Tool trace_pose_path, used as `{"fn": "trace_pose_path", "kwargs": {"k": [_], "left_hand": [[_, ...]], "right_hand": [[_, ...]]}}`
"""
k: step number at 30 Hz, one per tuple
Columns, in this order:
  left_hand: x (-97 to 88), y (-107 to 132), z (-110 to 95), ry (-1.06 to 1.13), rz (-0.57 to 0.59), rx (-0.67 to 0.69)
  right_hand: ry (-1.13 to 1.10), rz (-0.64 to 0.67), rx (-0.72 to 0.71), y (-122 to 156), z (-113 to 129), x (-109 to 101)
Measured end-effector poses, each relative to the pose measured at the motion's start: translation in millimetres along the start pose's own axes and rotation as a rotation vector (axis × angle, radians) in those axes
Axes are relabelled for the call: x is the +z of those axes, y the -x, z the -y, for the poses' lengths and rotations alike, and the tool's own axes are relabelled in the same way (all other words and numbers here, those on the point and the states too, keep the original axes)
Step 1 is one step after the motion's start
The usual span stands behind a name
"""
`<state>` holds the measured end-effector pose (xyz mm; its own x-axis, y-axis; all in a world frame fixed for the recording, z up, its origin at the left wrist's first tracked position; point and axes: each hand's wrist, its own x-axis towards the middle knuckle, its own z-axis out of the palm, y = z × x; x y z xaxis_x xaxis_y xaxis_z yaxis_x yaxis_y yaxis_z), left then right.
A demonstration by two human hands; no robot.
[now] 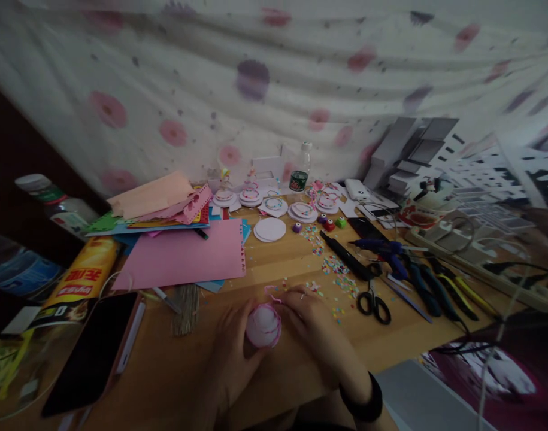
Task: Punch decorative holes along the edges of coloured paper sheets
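Note:
My left hand point(232, 353) grips a small round white foam disc point(263, 326) edged with pink trim, holding it just above the wooden table point(278, 269). My right hand point(310, 320) rests its fingers on the disc's right side, pinching the pink trim against the rim. A loose end of pink trim point(272, 293) curls above the disc. A dark band sits on my right wrist point(366, 398).
Pink sheet point(184, 254) and stacked coloured paper lie at the left. Finished decorated discs point(274, 203) line the back, with scattered confetti bits point(334, 266). Scissors point(372, 299), a blue glue gun point(384, 248) and pliers lie right. A phone point(91, 353) and can point(78, 281) sit near left.

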<state>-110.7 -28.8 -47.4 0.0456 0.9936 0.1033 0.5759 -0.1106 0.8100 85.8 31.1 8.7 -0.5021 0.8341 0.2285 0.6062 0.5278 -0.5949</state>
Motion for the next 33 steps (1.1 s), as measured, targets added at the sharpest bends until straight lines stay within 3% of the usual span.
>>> {"fn": "trace_pose_path", "kwargs": {"k": [5, 9, 17, 26, 33], "left_hand": [[-1.3, -1, 0, -0.019, -0.002, -0.001], [-3.3, -1, -1, -0.027, 0.018, 0.008], [-3.7, 2, -6, 0.03, -0.004, -0.022], [-1.1, 1, 0, 0.019, -0.03, 0.012], [0.1, 1, 0, 0.005, -0.036, 0.014]], "right_hand": [[0.004, -0.005, 0.001, -4, 5, -2], [-0.129, -0.017, -0.036, -1, 5, 1], [-0.259, -0.067, 0.064, 23, -1, 14], [0.002, 0.05, 0.111, 19, 5, 15], [0.024, 0.071, 0.115, 14, 4, 15]]}}
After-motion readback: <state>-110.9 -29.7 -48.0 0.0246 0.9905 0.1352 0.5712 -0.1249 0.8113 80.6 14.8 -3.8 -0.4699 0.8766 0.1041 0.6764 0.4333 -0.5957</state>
